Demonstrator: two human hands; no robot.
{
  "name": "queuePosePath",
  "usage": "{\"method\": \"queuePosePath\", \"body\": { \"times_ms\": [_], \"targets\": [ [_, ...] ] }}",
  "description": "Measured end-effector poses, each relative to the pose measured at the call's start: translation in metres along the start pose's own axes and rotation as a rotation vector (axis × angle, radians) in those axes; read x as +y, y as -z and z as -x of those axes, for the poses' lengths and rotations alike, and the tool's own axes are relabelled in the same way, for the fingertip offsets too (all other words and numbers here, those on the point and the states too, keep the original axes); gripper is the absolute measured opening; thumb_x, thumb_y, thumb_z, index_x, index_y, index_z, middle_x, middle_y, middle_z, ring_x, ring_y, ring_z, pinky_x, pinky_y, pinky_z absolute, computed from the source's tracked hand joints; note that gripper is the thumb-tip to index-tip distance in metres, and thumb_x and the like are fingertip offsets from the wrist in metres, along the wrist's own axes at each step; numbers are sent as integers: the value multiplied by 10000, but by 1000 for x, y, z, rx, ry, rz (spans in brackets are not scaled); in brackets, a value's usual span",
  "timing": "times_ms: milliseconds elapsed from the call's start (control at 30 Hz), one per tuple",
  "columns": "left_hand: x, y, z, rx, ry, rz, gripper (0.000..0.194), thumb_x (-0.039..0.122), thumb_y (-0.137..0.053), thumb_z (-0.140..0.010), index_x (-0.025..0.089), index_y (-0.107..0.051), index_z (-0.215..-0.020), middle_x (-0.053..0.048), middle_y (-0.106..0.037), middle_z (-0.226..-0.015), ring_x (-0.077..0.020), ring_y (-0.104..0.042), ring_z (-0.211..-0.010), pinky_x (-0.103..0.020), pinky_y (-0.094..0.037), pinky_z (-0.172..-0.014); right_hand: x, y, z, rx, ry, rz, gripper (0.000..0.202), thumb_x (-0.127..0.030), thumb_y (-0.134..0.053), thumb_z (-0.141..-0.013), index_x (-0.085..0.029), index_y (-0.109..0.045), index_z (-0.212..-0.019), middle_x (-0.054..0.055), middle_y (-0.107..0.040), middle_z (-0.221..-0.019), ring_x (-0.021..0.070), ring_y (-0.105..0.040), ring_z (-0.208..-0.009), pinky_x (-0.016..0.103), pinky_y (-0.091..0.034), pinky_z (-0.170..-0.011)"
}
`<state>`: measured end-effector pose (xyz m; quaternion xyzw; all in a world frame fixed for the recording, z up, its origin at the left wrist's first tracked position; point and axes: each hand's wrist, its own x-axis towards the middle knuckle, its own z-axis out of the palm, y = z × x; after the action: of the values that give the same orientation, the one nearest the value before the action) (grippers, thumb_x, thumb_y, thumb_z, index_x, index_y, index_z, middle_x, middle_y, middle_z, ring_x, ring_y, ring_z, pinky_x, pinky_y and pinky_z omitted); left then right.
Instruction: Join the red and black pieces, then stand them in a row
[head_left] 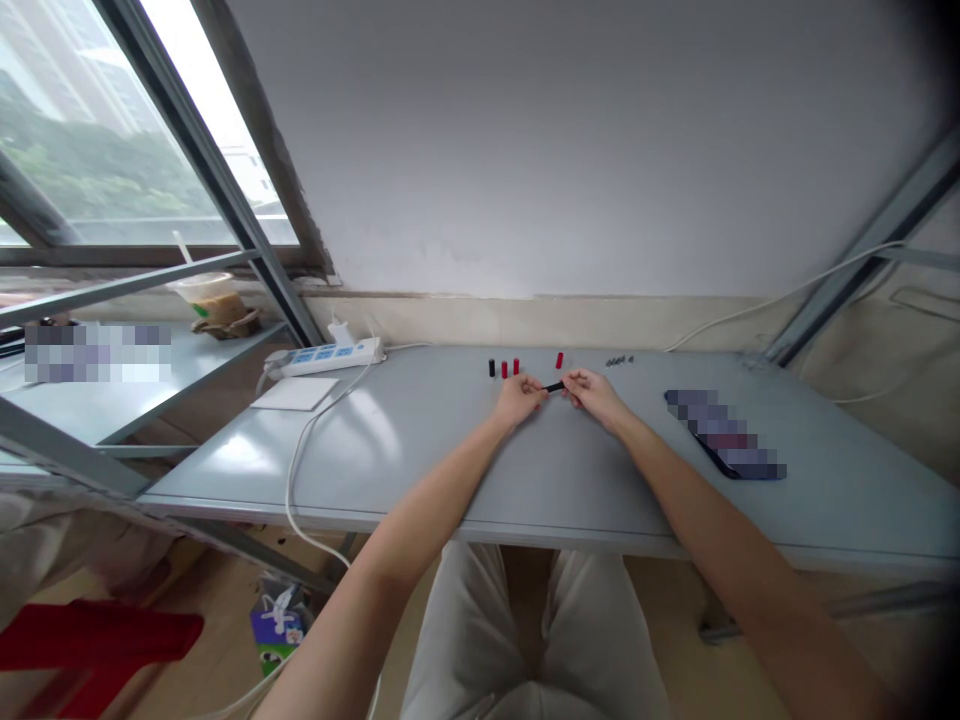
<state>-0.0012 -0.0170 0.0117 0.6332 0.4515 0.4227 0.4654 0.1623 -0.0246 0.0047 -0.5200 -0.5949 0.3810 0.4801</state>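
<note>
A small black cylindrical piece (pixel 553 387) is held level between my two hands, above the grey table (pixel 420 480). My left hand (pixel 520 400) pinches its left end, and my right hand (pixel 592 394) pinches its right end. Just behind my left hand stand a black cylinder (pixel 492 368) and two red cylinders (pixel 505 370) (pixel 516 366). Another red cylinder (pixel 559 360) is behind the held piece. Several small metallic parts (pixel 619 361) lie behind my right hand, too small to make out.
A white power strip (pixel 330 356) with a cable and a white flat box (pixel 295 393) are at the left. A dark phone (pixel 724 435) lies at the right. A drink cup (pixel 214 298) stands on the neighbouring table. Metal frame posts flank the table.
</note>
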Motion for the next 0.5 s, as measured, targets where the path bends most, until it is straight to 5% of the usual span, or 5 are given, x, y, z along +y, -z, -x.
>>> {"method": "queuePosePath", "body": {
  "times_ms": [300, 500],
  "targets": [
    [-3, 1, -10, 168, -99, -30, 86, 116, -571, -728, 133, -554, -811, -16, -585, -706, -51, -467, -455, -215, -404, -506, 5, -1, 1, -90, 135, 174, 217, -344, -569, -716, -192, -543, -868, 48, -638, -752, 145, -564, -660, 255, -409, -582],
    [-3, 1, -6, 153, -200, -147, 132, 135, -596, -704, 153, -575, -834, -25, -613, -764, -55, -480, -521, -216, -422, -578, 5, -6, 1, -61, 250, 472, 156, -264, -555, -726, -179, -574, -856, 34, -626, -743, 149, -567, -676, 276, -414, -658]
  ]
}}
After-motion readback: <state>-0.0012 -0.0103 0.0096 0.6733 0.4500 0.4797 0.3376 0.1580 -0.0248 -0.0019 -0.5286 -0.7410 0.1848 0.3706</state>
